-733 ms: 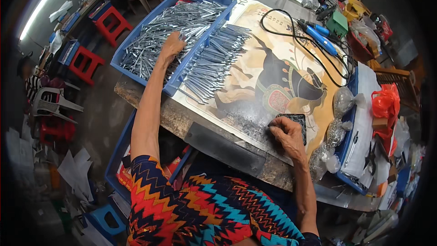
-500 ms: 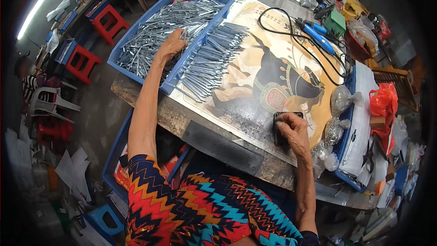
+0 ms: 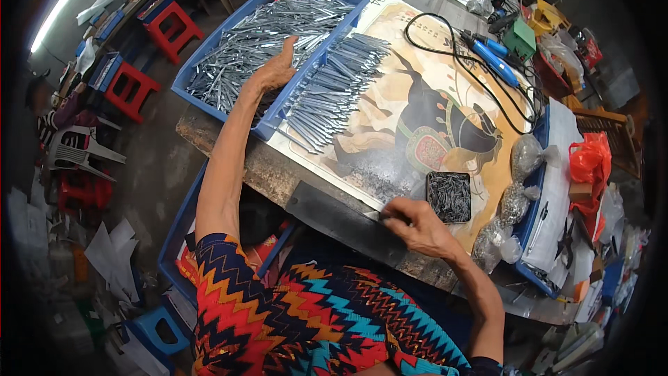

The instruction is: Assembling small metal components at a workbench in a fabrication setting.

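My left hand (image 3: 273, 72) is over a blue tray (image 3: 268, 124) heaped with slender silvery metal pieces (image 3: 261, 42). One finger stretches out toward the far side; the others are partly hidden, and nothing shows in its grasp. Beside the tray, more such metal pieces (image 3: 337, 87) lie in a row on the printed sheet. My right hand (image 3: 421, 228) is at the table's near edge with thumb and fingers pinched together. Whatever they hold is too small to make out. Just beyond it sits a small black box (image 3: 428, 198) of tiny dark metal parts (image 3: 449, 197).
A dark pad (image 3: 341, 226) lies along the near edge. Blue handheld tools (image 3: 497, 63) with a looping black cable (image 3: 456, 80) are at the far right. Clear bags of small parts (image 3: 515, 191) stand against another blue tray (image 3: 532, 216). Red stools (image 3: 132, 90) stand on the floor at left.
My right hand has left the black box and moved left to the near edge, uncovering the box's contents. My left hand has shifted slightly nearer, and one finger now stretches out.
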`<state>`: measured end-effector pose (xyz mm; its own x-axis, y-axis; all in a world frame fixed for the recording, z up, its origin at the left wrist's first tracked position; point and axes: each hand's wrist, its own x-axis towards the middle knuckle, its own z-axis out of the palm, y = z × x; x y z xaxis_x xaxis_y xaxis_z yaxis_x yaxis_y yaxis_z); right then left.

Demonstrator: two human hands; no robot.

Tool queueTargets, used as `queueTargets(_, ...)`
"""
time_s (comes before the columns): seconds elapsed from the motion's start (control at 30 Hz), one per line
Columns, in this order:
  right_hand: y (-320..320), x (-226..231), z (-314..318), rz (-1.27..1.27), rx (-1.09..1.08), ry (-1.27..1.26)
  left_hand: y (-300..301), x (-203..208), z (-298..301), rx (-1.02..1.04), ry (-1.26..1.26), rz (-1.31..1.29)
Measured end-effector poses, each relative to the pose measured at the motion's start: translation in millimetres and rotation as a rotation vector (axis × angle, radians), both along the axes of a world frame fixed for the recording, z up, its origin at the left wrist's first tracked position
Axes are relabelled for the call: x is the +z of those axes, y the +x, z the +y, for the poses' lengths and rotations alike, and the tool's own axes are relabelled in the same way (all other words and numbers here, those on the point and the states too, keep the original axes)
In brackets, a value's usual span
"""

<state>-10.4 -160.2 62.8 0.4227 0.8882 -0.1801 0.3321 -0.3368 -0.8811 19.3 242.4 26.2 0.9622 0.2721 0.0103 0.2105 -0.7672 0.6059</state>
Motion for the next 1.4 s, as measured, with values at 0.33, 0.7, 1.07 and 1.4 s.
queueTargets(0.33,26,14,5,-0.306,0.479,-0.188,-9,1,-3,-0.068,-0.025,0.023)
queueTargets(0.7,16,-4,-5,0.066,0.037,0.111,-21,7,-2,-0.046,0.004,-0.156)
queueTargets(1.07,31,-30,-53,0.615,-0.530,0.295,-31,12,22,0.307,-1.039,-0.318)
queueTargets(1.4,32,-32,-61,0.766,-0.554,0.482,-61,17,49,0.283,-1.178,-0.333)
